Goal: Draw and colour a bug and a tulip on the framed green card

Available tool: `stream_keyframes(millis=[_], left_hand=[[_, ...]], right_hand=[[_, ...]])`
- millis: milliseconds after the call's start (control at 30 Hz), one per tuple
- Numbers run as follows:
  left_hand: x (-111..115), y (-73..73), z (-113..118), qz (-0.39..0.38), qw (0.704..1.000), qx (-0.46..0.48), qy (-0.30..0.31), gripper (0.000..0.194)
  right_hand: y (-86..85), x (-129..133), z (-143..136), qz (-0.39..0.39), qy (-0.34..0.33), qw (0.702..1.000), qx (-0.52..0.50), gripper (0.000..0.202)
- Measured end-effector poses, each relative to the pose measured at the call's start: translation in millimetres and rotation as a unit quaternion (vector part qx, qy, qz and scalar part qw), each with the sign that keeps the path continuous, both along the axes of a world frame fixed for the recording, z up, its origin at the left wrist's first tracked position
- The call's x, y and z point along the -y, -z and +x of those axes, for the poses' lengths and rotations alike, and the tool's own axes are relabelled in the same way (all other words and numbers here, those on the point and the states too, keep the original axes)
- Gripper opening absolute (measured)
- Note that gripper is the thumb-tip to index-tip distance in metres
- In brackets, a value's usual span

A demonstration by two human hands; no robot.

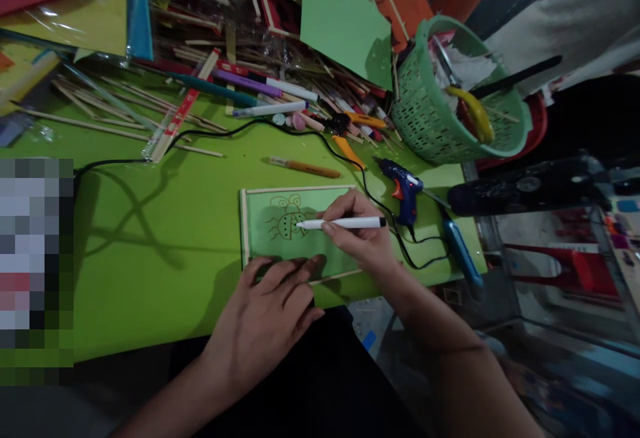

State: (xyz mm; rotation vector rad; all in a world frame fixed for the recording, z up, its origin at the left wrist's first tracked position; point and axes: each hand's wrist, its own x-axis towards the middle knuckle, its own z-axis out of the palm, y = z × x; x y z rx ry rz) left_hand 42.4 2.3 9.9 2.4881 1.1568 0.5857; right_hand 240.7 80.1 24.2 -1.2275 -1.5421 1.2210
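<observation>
Light was dim overall, falling from the upper right; the cable cast soft looping shadows leftward across the counter (pixel 150 238). Edges bent with wide-angle distortion, the right side blurred, and a pixelated block masked the left edge.

The right hand (pixel 361 235) grips a white marker (pixel 343 223), its tip on a bug drawing (pixel 287 221) on a green card (pixel 295 231) framed with sticks. The left hand (pixel 270 318) lies flat on the card's near edge. On the green bench (pixel 150 258) beyond lie a blue glue gun (pixel 404 191), an orange pen (pixel 305 167) and a green basket (pixel 430 118).
</observation>
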Motion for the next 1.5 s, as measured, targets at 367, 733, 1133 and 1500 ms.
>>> stream_keyframes(millis=[367,733,1133,1500], left_hand=[[-0.6,1.1,0.1,0.000,1.000,0.011,0.004,0.018],[-1.1,1.6,0.2,0.004,1.000,0.017,0.000,0.017],[-0.6,2.2,-0.5,0.008,1.000,0.016,0.006,0.019],[-0.1,2.2,-0.7,0.012,1.000,0.014,0.004,0.020]], right_hand=[[-2.5,0.4,-5.8,-0.002,-0.007,0.999,0.054,0.012],[-3.4,-0.8,-6.7,0.017,-0.013,0.997,0.075,0.010],[-2.0,-0.2,-6.7,0.014,-0.016,0.995,0.093,0.010],[-4.0,0.2,-5.1,0.011,-0.039,0.994,0.099,0.011]])
